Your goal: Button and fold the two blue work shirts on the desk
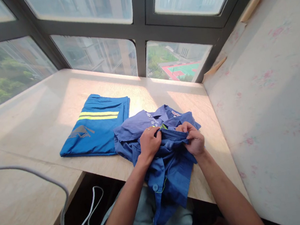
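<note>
A crumpled blue work jacket point(137, 124) with a collar and a dark button lies on the window ledge, and its lower part hangs over the front edge onto my lap. My left hand point(150, 141) pinches a folded edge of the cloth near the middle. At the other end of that edge, my right hand point(194, 140) grips the fabric between thumb and fingers. The stretch of cloth between both hands is raised a little. Left of the jacket, and touching it, lies a neatly folded blue garment point(100, 132) with yellow and grey reflective stripes and a grey printed mark.
The pale ledge point(47, 138) runs along grey-framed windows point(140, 55). A floral-papered wall point(271, 113) bounds the right side. A white cable point(64, 194) curves in from the left and dips into the dark gap below the ledge.
</note>
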{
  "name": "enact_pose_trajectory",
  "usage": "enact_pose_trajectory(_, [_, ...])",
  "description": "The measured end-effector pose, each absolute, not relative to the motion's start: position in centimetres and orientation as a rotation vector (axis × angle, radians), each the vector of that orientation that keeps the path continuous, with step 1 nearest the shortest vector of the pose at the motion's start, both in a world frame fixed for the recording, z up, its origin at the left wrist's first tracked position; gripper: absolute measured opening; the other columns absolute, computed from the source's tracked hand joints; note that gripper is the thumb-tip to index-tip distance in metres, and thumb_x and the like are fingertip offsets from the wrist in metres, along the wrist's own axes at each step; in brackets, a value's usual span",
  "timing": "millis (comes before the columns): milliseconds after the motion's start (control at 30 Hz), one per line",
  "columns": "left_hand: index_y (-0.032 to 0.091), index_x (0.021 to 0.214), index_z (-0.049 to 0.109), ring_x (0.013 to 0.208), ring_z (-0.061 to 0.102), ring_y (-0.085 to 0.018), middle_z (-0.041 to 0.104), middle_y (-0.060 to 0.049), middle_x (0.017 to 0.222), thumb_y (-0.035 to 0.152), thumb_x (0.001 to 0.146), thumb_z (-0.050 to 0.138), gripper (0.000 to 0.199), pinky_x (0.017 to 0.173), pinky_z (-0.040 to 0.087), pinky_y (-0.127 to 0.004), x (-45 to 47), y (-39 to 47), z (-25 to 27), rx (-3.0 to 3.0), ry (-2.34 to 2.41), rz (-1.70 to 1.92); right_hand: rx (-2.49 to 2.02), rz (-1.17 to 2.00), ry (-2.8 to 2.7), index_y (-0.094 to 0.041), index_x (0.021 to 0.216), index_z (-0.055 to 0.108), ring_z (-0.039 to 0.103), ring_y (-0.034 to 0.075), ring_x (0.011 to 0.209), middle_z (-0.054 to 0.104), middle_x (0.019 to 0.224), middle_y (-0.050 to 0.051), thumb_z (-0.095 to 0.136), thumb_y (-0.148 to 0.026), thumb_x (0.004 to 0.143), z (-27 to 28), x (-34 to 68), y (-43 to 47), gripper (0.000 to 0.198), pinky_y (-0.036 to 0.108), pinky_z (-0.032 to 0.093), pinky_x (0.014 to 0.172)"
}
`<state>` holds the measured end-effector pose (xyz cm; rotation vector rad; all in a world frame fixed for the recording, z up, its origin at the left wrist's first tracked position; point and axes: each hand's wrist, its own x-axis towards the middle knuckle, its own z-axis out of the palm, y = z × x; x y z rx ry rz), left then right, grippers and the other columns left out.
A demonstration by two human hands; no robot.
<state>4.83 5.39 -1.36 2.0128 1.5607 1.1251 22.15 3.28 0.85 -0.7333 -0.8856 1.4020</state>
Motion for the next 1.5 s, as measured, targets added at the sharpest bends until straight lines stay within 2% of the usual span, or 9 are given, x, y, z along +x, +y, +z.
enact_pose_trajectory(233, [0.021, 0.092, 0.071, 0.082, 0.062, -0.018, 0.070, -0.002, 0.084, 0.014, 0.083, 0.058, 0.018, 0.080, 0.049, -0.031, 4.0, 5.5, -2.5, 1.935, 1.287, 1.293, -1.017, 1.185, -0.853, -0.022, 0.059, 0.038, 0.036, 0.013, 0.055, 0.039, 0.058, -0.002, 0.044, -0.015, 0.042, -0.5, 23.5, 4.5, 0.019, 0.026, 0.027, 0.052])
enact_pose_trajectory(367, [0.020, 0.093, 0.072, 0.080, 0.058, -0.018, 0.064, -0.003, 0.079, 0.018, 0.081, 0.059, 0.017, 0.078, 0.048, -0.031, 3.6, 5.3, -2.6, 1.975, 1.201, 1.277, -1.364, 0.773, -1.155, -0.023, 0.059, 0.045, 0.038, 0.015, 0.057, 0.044, 0.059, -0.001, 0.045, -0.015, 0.056, -0.8, 23.6, 4.4, 0.008, 0.029, 0.029, 0.054])
enact_pose_trajectory(567, [0.022, 0.092, 0.073, 0.080, 0.055, -0.018, 0.060, -0.002, 0.078, 0.023, 0.080, 0.062, 0.016, 0.078, 0.047, -0.032, 3.5, 5.0, -2.5, 1.983, 1.237, 1.209, -1.368, 0.140, -1.706, -0.024, 0.074, 0.062, 0.054, 0.024, 0.092, 0.060, 0.090, 0.007, 0.044, -0.005, 0.074, 0.4, 22.4, 3.5, 0.025, 0.041, 0.043, 0.085])
enact_pose_trajectory(667, [0.022, 0.088, 0.073, 0.078, 0.054, -0.017, 0.059, -0.002, 0.076, 0.022, 0.081, 0.061, 0.013, 0.077, 0.045, -0.031, 3.7, 5.0, -2.5, 2.002, 1.292, 1.206, -1.243, 0.039, -1.816, -0.025, 0.084, 0.068, 0.056, 0.025, 0.098, 0.062, 0.098, 0.009, 0.044, -0.004, 0.080, 0.7, 22.0, 3.0, 0.031, 0.043, 0.045, 0.088])
enact_pose_trajectory(900, [0.021, 0.067, 0.065, 0.076, 0.049, -0.018, 0.058, -0.002, 0.071, 0.017, 0.083, 0.058, 0.018, 0.071, 0.038, -0.030, 4.0, 5.1, -2.9, 2.186, 1.447, 1.031, -1.124, 0.139, -2.215, -0.025, 0.108, 0.068, 0.060, 0.027, 0.101, 0.068, 0.108, 0.009, 0.059, -0.023, 0.089, 1.3, 19.9, 1.9, 0.021, 0.043, 0.045, 0.088])
enact_pose_trajectory(1067, [0.021, 0.070, 0.068, 0.078, 0.050, -0.019, 0.059, -0.003, 0.073, 0.018, 0.084, 0.060, 0.016, 0.072, 0.036, -0.031, 3.9, 5.0, -3.1, 2.280, 1.443, 0.993, -1.261, 0.140, -2.176, -0.024, 0.102, 0.070, 0.061, 0.024, 0.089, 0.069, 0.095, 0.009, 0.059, -0.038, 0.093, 0.6, 20.0, 2.3, 0.020, 0.038, 0.044, 0.080])
enact_pose_trajectory(1200, [0.023, 0.076, 0.071, 0.079, 0.050, -0.018, 0.059, -0.003, 0.075, 0.024, 0.089, 0.057, 0.019, 0.073, 0.036, -0.032, 3.9, 4.9, -2.9, 2.284, 1.427, 1.016, -1.352, 0.157, -2.108, -0.023, 0.096, 0.072, 0.060, 0.023, 0.078, 0.068, 0.079, 0.007, 0.055, -0.036, 0.095, -0.1, 20.6, 2.5, 0.022, 0.037, 0.043, 0.074])
enact_pose_trajectory(1367, [0.025, 0.084, 0.074, 0.079, 0.051, -0.018, 0.061, -0.003, 0.076, 0.024, 0.091, 0.054, 0.022, 0.075, 0.036, -0.033, 3.6, 5.0, -2.9, 2.247, 1.383, 1.053, -1.329, 0.500, -1.793, -0.024, 0.090, 0.073, 0.065, 0.024, 0.082, 0.073, 0.088, 0.006, 0.058, -0.035, 0.091, 0.2, 20.5, 2.6, 0.019, 0.037, 0.048, 0.078])
enact_pose_trajectory(1500, [0.027, 0.088, 0.076, 0.080, 0.052, -0.018, 0.061, -0.003, 0.077, 0.026, 0.090, 0.055, 0.022, 0.075, 0.037, -0.034, 3.5, 5.1, -2.9, 2.202, 1.350, 1.108, -1.351, 0.773, -1.570, -0.021, 0.082, 0.072, 0.066, 0.023, 0.077, 0.073, 0.081, 0.003, 0.062, -0.039, 0.085, 0.6, 20.6, 2.8, 0.020, 0.035, 0.051, 0.075])
